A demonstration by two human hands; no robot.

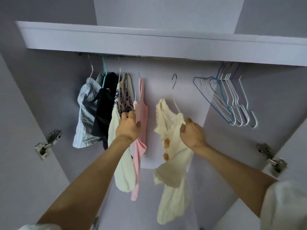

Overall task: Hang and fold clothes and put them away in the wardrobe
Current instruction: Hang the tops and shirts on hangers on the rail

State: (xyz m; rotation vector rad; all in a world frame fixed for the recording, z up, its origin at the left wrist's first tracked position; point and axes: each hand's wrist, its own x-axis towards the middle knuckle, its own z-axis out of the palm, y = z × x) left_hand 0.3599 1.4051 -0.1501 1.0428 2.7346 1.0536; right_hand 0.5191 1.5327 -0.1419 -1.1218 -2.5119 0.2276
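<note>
A: What filled the view?

B: The open lilac wardrobe (166,47), its rail hidden under the shelf edge. At ten o'clock hung the clothes already put away; at two o'clock, a bunch of empty wire hangers (232,100).

A: And the garment being hung?

B: The cream buttoned top (171,146) sat centre, on a white hanger (174,90) whose hook was free, not yet on the rail. The right hand (193,132) was clenched round its shoulder.

A: The left hand (128,127)?

B: Curled into the pink camisole (140,113), apparently holding the hung clothes aside.

A: Best approach?

B: I'd say lift the hook towards twelve o'clock, into the gap, keeping the top's shoulders seated.
</note>
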